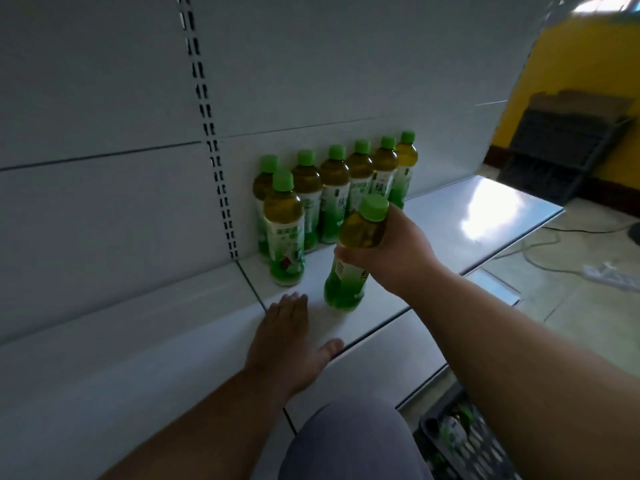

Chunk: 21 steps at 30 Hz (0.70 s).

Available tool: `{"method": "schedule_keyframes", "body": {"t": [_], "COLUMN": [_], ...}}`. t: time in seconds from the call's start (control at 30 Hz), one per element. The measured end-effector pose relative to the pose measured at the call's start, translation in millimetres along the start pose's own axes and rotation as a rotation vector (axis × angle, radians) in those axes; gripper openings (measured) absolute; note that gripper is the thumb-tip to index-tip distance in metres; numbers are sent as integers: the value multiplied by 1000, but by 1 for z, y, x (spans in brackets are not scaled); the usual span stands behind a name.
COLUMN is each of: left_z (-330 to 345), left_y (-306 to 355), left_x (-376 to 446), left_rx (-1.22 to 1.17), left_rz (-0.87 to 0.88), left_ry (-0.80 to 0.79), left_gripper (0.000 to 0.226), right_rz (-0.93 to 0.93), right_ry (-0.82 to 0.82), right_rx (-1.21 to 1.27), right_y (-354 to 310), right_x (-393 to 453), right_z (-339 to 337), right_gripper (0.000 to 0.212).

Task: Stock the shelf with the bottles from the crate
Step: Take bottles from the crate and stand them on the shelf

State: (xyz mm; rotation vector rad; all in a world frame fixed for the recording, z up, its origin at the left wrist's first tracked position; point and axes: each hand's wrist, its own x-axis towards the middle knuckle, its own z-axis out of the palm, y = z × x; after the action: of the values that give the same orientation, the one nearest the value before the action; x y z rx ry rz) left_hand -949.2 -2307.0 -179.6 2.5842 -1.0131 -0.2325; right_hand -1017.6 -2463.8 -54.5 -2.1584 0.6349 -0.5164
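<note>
A green-capped plastic bottle of amber tea with a green-and-white label (353, 258) is held by the right hand (391, 251), fingers and thumb wrapped round its upper body just under the cap; grip closed on the bottle. The bottle is tilted, cap leaning right, base at or just above the white metal shelf (450, 220); contact can't be confirmed. The left hand (287, 337) is laid flat on the shelf near its front edge, fingers straight, thumb spread, nothing held; it sits just left of the held bottle's base, not touching it. A row of six matching green-capped bottles (346, 181) is stood upright against the white back panel (104, 98), and one more matching bottle (284, 230) is stood in front of the row's left end. A dark slotted plastic crate (460, 441) is seen low at bottom right, below the shelf, with green-labelled bottles inside. A white power strip (613, 275) with cable is lying on the floor at right.
</note>
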Motion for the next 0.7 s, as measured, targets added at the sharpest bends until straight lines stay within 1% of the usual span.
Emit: {"method": "schedule_keyframes", "body": {"t": [0.07,0.17,0.33,0.4,0.47,0.57,0.7], "left_z": [8,16,20,21,21,21,24], "left_y": [1,0,7,7,6,6,5], "left_x": [4,10,14,15,15,15,16], "left_rx": [101,203,217,224,207,200,231], "left_rz": [-6,-4,-54,-53,-53,-56,-52], "left_ry": [-40,-57,-44,-46,-54,-50,-43], "left_gripper": [108,115,117,116,115,113,113], "right_rz": [37,72,118,135,173,205,197], "right_ry": [16,52,101,81,49,51,62], "right_rx": [-9,-23,-53,-72,-112,-144,-156], "right_y": [9,16,18,20,25,33,36], "right_x": [1,-4,-6,-2,-1,-2,-1], "right_z": [7,15,30,36,41,47,48], "right_gripper": [67,74,81,75,63,47,45]}}
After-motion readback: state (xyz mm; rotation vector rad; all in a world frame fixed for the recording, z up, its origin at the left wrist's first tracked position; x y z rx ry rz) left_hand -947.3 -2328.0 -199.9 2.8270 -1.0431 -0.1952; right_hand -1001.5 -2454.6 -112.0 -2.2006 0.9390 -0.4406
